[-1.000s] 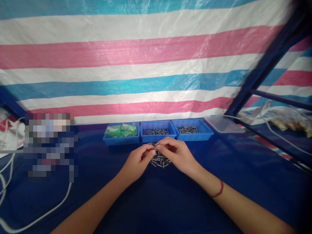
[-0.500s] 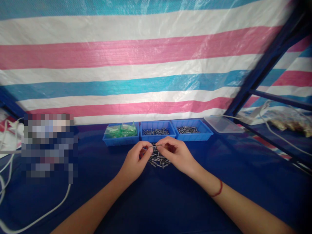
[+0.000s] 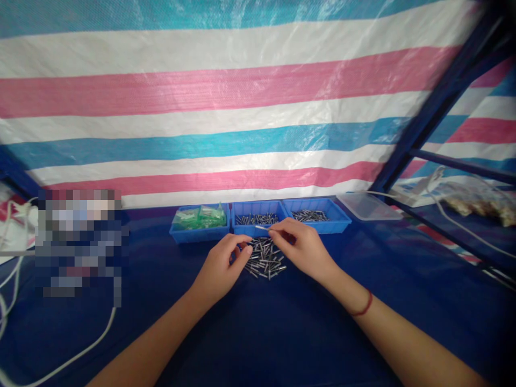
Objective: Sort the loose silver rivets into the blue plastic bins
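Here, from the head camera: the right hand pinches one thin metal pin between thumb and forefinger, at the front rim of the middle blue tray, near the far edge of the desk. The left hand curls, fingertips drawn together beside the loose pin pile; whether it grips anything cannot be told. A light pinch near the pin's end, kept level and low over the tray, seems best, since so slim a piece slips easily.
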Action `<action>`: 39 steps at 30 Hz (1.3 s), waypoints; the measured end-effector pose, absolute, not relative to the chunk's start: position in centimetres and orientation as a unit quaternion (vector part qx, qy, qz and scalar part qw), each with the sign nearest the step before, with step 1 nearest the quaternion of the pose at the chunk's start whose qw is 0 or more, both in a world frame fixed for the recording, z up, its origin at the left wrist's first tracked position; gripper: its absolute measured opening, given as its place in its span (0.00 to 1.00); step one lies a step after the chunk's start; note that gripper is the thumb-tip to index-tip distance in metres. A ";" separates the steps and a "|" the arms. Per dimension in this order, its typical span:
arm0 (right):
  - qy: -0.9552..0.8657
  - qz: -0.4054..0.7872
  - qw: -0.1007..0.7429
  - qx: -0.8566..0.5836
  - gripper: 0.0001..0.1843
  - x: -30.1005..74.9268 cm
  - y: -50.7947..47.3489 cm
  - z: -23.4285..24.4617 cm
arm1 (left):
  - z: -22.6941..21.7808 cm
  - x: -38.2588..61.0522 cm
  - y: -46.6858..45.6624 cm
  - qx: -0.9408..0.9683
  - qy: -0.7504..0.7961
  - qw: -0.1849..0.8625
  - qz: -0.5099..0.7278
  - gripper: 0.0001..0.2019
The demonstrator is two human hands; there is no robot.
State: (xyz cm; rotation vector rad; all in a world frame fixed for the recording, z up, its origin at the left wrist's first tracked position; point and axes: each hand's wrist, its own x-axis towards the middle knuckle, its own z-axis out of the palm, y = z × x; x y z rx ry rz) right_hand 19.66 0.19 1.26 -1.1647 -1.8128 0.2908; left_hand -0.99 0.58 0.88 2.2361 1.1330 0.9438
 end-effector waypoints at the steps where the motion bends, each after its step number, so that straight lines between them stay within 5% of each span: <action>1: -0.726 0.082 0.468 -0.497 0.09 20.5 0.6 1.4 | 1.0 -1.2 0.7 0.832 0.405 0.208 0.319 0.11; 6: -0.648 -0.046 0.419 -0.634 0.11 25.2 2.3 1.6 | 0.9 -2.7 1.6 0.892 0.383 0.121 0.209 0.13; 12: -0.651 -0.050 0.349 -0.672 0.16 26.0 2.9 0.9 | 0.4 -3.2 2.3 0.905 0.382 0.101 0.157 0.12; 27: -0.789 0.114 0.373 -0.475 0.07 19.1 0.1 0.9 | 0.7 -1.9 1.7 0.847 0.423 0.163 0.276 0.10; 39: -0.666 0.327 0.512 -0.434 0.12 17.5 -0.6 0.6 | 0.4 -0.6 0.6 0.766 0.418 0.323 0.366 0.10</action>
